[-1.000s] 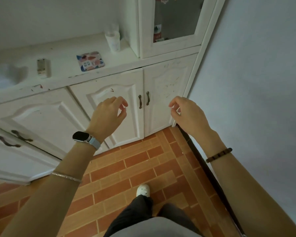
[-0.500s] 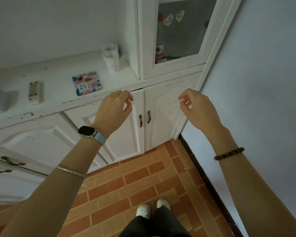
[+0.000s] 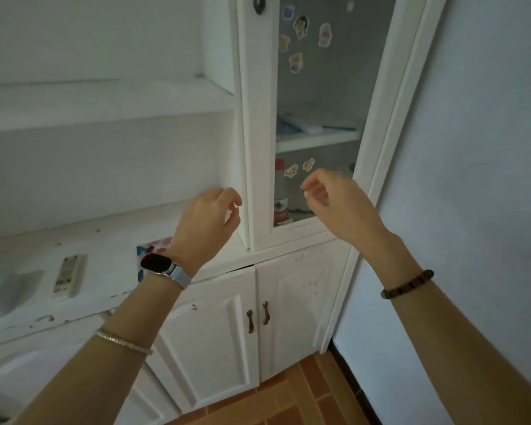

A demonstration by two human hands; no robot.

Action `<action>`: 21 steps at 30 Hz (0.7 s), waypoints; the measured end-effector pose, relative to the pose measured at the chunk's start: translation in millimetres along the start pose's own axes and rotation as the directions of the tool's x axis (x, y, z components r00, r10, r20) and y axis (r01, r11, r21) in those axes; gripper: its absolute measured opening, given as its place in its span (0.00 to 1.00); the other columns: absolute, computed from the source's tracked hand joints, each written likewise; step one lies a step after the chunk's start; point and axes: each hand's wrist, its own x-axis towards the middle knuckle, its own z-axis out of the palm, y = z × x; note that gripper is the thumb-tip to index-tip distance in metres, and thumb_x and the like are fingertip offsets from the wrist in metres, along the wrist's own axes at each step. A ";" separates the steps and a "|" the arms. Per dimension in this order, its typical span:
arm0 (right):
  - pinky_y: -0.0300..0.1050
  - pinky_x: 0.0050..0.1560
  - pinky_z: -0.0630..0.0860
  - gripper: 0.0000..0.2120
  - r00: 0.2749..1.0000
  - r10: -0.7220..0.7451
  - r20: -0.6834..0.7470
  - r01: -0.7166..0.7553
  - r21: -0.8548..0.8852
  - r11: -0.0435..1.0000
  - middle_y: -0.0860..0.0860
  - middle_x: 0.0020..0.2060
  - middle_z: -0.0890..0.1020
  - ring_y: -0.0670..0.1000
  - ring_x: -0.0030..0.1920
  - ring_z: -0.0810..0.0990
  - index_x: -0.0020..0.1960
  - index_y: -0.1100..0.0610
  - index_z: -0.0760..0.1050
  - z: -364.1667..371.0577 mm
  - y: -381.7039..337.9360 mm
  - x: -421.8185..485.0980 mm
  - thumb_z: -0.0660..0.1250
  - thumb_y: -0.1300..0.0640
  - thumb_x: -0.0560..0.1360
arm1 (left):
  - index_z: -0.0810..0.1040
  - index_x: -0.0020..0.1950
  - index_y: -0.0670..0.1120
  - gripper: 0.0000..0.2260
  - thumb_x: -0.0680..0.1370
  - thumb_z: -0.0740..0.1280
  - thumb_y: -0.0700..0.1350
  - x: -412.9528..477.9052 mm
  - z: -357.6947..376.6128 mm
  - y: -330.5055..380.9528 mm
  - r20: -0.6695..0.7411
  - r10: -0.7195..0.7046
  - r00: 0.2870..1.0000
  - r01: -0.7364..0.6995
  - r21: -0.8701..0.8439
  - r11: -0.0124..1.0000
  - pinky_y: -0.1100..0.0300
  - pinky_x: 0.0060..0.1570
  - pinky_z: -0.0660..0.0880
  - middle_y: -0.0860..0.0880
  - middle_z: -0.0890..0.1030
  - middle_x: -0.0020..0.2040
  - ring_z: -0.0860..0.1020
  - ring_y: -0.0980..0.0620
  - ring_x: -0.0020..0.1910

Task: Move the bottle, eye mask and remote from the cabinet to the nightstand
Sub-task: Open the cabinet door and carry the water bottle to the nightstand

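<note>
A white cabinet has a tall glass door (image 3: 319, 87), which is closed, with stickers on the glass. Behind the glass a clear bottle (image 3: 280, 194) with a red cap and red label stands on the lower shelf. On the upper shelf lie a white remote (image 3: 307, 125) and something blue (image 3: 284, 130), blurred behind the glass. My left hand (image 3: 207, 223) hovers before the door's left frame, fingers loosely curled, holding nothing. My right hand (image 3: 334, 200) is raised in front of the lower glass, fingers loosely curled, empty.
A second remote (image 3: 68, 276) and a colourful packet (image 3: 152, 248) lie on the white counter at the left. Open shelves (image 3: 105, 99) rise above it. Two lower doors with dark handles (image 3: 258, 315) are closed. A pale wall (image 3: 472, 148) stands close on the right.
The view has tilted upward from the floor and lower doors to the glass door. Both hands have risen from the lower doors to the level of the glass door.
</note>
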 end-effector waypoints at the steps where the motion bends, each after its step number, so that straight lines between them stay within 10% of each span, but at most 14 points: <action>1: 0.48 0.48 0.79 0.05 1.000 -0.014 -0.014 0.014 0.004 1.000 0.45 0.45 0.79 0.45 0.44 0.78 0.52 0.50 0.75 -6.2 -2.7 10.3 0.63 0.55 0.77 | 0.77 0.49 0.45 0.04 0.76 0.65 0.39 10.4 -3.7 0.1 -0.014 0.015 1.000 -0.015 0.008 1.000 0.51 0.42 0.75 0.48 0.79 0.42 0.76 0.48 0.40; 21: 0.23 0.40 0.71 0.15 0.922 -0.118 -0.369 0.233 0.283 0.931 0.48 0.50 0.78 0.40 0.44 0.76 0.64 0.57 0.72 -109.4 -88.6 220.1 0.62 0.60 0.78 | 0.62 0.74 0.41 0.25 0.78 0.61 0.48 158.4 -33.0 -8.6 -0.151 0.232 0.961 -0.148 0.429 0.891 0.46 0.71 0.60 0.44 0.63 0.75 0.61 0.47 0.74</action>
